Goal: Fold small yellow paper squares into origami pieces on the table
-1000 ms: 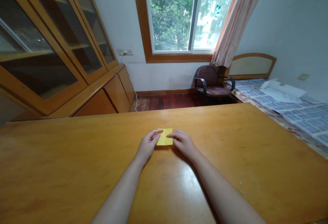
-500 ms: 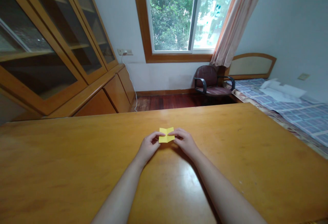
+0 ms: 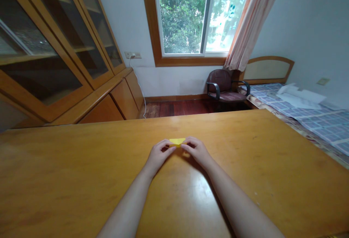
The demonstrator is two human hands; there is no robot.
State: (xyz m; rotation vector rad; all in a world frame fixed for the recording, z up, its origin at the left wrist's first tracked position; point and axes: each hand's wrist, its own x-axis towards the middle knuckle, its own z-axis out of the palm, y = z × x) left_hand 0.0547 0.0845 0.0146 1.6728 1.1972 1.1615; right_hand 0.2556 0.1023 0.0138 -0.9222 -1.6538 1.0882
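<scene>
A small piece of yellow paper [image 3: 177,141] is held between my two hands over the wooden table [image 3: 174,201]. It is bent along its width, so its upper part shows as a narrow strip with a shallow V at the bottom. My left hand [image 3: 160,153] pinches its left end, thumb in front and fingers behind. At the right end, my right hand [image 3: 196,151] grips it in the same way. The thumbs lie near each other at the lower edge and hide part of the paper.
Beyond the table's far edge stands a maroon armchair [image 3: 221,85] under the window. A bed [image 3: 313,112] with a checked cover and white sheets is on the right. Wooden cabinets [image 3: 81,60] with glass doors line the left wall, and a white cord [image 3: 140,85] hangs from a socket.
The yellow paper has gone from an opened sheet with creases to a folded, narrower strip. Both thumbs have come to the front of it and closer together; the arms have barely moved.
</scene>
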